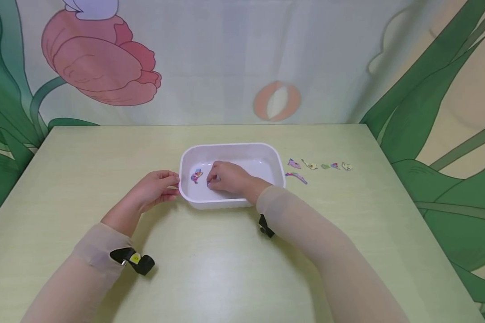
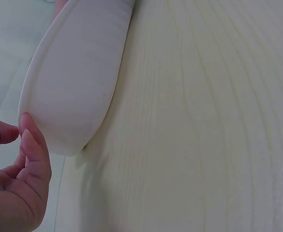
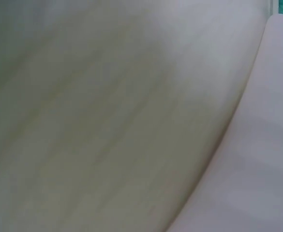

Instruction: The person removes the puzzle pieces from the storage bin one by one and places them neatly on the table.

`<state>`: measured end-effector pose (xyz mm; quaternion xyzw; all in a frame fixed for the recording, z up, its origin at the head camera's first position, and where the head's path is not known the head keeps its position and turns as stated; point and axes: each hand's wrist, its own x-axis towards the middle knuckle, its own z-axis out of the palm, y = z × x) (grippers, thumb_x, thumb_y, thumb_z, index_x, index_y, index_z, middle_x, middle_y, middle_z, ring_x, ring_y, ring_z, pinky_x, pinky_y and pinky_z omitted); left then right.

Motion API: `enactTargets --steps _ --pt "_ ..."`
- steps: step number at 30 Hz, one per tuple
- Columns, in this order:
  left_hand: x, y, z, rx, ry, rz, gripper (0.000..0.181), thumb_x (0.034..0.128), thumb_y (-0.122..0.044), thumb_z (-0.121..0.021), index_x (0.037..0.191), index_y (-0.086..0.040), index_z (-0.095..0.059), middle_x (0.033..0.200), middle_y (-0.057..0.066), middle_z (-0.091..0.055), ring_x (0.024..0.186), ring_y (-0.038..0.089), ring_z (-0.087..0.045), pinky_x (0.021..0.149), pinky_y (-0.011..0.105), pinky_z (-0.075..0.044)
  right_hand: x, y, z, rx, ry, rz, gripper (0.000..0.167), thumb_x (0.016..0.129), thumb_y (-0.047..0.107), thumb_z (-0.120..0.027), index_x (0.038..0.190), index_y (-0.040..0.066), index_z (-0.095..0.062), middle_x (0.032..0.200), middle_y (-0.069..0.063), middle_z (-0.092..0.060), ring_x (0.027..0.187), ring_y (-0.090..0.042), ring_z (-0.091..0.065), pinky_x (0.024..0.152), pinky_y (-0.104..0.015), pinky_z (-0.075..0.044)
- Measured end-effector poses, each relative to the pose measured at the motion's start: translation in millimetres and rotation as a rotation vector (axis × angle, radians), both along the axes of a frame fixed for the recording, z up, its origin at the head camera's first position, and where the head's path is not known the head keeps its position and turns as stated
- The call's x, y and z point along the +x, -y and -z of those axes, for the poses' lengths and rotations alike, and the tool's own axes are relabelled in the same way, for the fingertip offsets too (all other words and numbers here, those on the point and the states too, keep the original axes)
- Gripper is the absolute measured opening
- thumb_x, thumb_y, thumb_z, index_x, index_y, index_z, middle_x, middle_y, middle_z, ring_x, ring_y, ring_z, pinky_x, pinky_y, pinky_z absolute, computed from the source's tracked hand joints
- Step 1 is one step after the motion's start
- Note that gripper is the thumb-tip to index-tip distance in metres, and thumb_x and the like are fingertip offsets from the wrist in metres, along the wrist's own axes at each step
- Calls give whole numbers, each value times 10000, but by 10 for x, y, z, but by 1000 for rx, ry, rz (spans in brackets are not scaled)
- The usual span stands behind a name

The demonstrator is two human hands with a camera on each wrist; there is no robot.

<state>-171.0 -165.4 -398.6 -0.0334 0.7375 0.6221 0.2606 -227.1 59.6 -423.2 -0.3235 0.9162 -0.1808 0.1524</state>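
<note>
A white rectangular tray (image 1: pixel 222 204) stands on the table. My left hand (image 1: pixel 155 187) pinches its left rim between thumb and fingers; the left wrist view shows this hand (image 2: pixel 22 169) at the tray's end wall (image 2: pixel 76 82). My right hand (image 1: pixel 229 177) reaches over the near rim into the tray, fingertips down near its floor. Those fingertips pinch a small purplish piece (image 1: pixel 209 183), mostly hidden by the fingers. Left of it, a colourful sticker-like cutout (image 1: pixel 196 176) lies on the tray floor. The right wrist view shows only the tray's outer wall (image 3: pixel 247 164) and tabletop, no hand.
Right of the tray, several small cutouts lie on the table (image 1: pixel 210 269): a purple one (image 1: pixel 294 163), a long curved strip (image 1: pixel 297 177), a yellowish one (image 1: pixel 310 166), a green one (image 1: pixel 325 166) and a pale one (image 1: pixel 346 166). A patterned curtain (image 1: pixel 210 63) hangs behind.
</note>
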Motion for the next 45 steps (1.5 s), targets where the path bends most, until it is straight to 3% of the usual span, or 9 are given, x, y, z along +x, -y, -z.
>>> enactTargets --steps 10,25,38,45 --pt "-8 8 -3 11 -6 -5 400 972 -138 -470 1265 124 -392 1040 143 -548 806 126 -612 720 217 -517 9 -135 -139 -56 -95 54 196 873 254 -645 1027 159 -719 946 17 -568 798 -124 -519 728 -234 -423" --pt "-22 -3 11 0 -4 -6 406 972 -173 -488 1264 100 -416 1074 163 -550 832 149 -616 729 223 -519 113 -817 -330 -158 -166 83 154 854 209 -672 951 107 -735 865 -4 -587 717 -142 -512 655 -256 -441" --pt "-7 6 -19 5 -11 -4 422 972 -180 -492 1270 107 -409 1088 183 -545 831 148 -615 748 233 -518 197 -1275 -420 -231 -120 196 150 833 184 -708 949 94 -732 881 -16 -594 723 -179 -490 609 -290 -426" --pt "-12 2 -15 -5 -15 -5 399 975 -165 -479 1259 110 -421 1087 192 -551 839 159 -611 731 230 -515 218 -1442 -463 -239 -120 213 162 824 158 -717 961 70 -730 898 -43 -587 715 -186 -482 584 -275 -420"
